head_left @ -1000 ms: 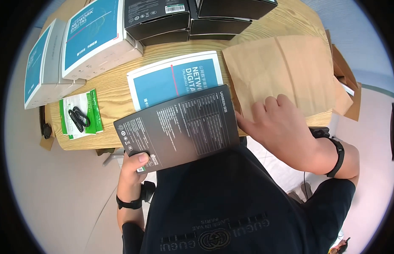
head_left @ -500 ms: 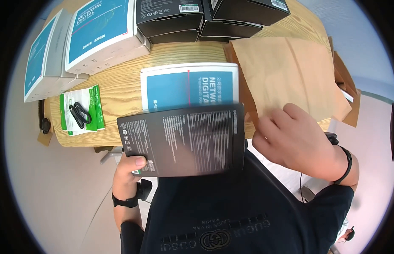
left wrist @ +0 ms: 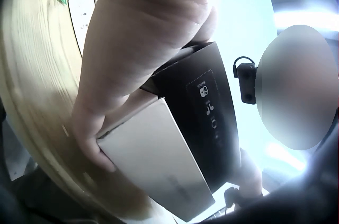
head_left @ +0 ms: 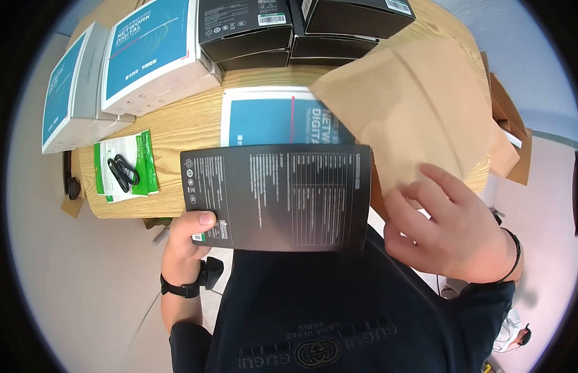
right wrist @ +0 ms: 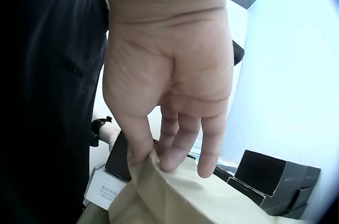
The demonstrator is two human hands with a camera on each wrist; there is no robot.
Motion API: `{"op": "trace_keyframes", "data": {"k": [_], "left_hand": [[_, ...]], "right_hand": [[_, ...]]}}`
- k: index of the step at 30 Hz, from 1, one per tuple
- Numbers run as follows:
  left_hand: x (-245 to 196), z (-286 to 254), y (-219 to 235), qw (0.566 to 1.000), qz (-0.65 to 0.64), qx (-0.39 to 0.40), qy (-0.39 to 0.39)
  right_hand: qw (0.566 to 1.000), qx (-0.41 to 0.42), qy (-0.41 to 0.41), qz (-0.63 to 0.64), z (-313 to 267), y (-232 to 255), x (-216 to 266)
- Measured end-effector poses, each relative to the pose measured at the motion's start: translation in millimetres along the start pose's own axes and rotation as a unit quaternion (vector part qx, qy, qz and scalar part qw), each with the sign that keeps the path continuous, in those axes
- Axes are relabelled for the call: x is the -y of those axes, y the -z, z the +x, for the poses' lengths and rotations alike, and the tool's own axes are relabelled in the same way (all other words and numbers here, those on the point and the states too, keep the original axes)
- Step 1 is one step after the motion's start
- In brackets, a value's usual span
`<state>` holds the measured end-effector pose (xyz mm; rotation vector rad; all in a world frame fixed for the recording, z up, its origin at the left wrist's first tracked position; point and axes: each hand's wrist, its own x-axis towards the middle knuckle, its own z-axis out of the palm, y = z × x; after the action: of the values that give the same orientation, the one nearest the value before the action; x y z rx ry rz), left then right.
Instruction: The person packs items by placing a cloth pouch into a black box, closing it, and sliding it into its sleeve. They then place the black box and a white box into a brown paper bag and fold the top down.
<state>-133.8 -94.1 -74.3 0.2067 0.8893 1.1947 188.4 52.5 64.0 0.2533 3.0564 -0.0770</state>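
Note:
My left hand (head_left: 188, 235) holds a black UGREEN box (head_left: 270, 199), thumb on its printed face near the lower left corner. Behind it is a white box with a blue lid (head_left: 258, 115), partly covered; in the left wrist view the fingers wrap around this white box (left wrist: 153, 155), which lies against the black box (left wrist: 206, 107). To the right, my right hand (head_left: 435, 227) pinches the edge of a brown paper bag (head_left: 419, 99) between thumb and fingers, clearest in the right wrist view. The bag's zigzag edge overlaps the white box's right corner.
White-and-blue boxes (head_left: 149, 50) stand at the back left of the wooden table (head_left: 171, 133), with stacked black boxes (head_left: 245, 31) beside them. A black cable (head_left: 123, 173) lies on green-and-white packets (head_left: 146, 165). At the right edge is an open cardboard carton (head_left: 509, 118).
The black box has turned from a slant to nearly level. My right hand has moved down and right, and the bag's upper edge has swung left over the white box's corner.

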Motion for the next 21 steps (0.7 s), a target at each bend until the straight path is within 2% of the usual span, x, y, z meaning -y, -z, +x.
{"op": "trace_keyframes", "data": {"k": [3, 6, 9, 11, 15, 18, 20, 21], "left_hand": [[3, 6, -4, 1.000, -0.019, 0.010, -0.020], [4, 10, -6, 0.999, -0.042, 0.003, -0.024], [8, 14, 0, 1.000, 0.018, -0.008, -0.006], [9, 14, -4, 1.000, 0.025, 0.000, 0.010], [9, 17, -11, 1.000, 0.013, 0.010, 0.012], [13, 23, -15, 0.999, -0.027, 0.025, -0.008], [16, 28, -20, 0.998, -0.006, -0.026, -0.063], [15, 30, -18, 0.998, -0.006, -0.025, -0.061]], "right_hand": [[0.999, -0.011, -0.038, 0.004, 0, 3, 0], [1.000, -0.010, -0.015, 0.018, -3, 4, -2], [0.999, -0.029, -0.011, 0.035, -4, 1, -2], [0.997, -0.070, -0.022, 0.032, -4, -2, -3], [0.998, -0.046, 0.006, 0.038, -5, -1, -6], [0.997, -0.033, 0.042, 0.054, -4, -5, -5], [0.997, -0.025, 0.053, 0.047, -3, -2, -4], [0.997, -0.024, 0.050, 0.048, -4, -2, -4]]}}
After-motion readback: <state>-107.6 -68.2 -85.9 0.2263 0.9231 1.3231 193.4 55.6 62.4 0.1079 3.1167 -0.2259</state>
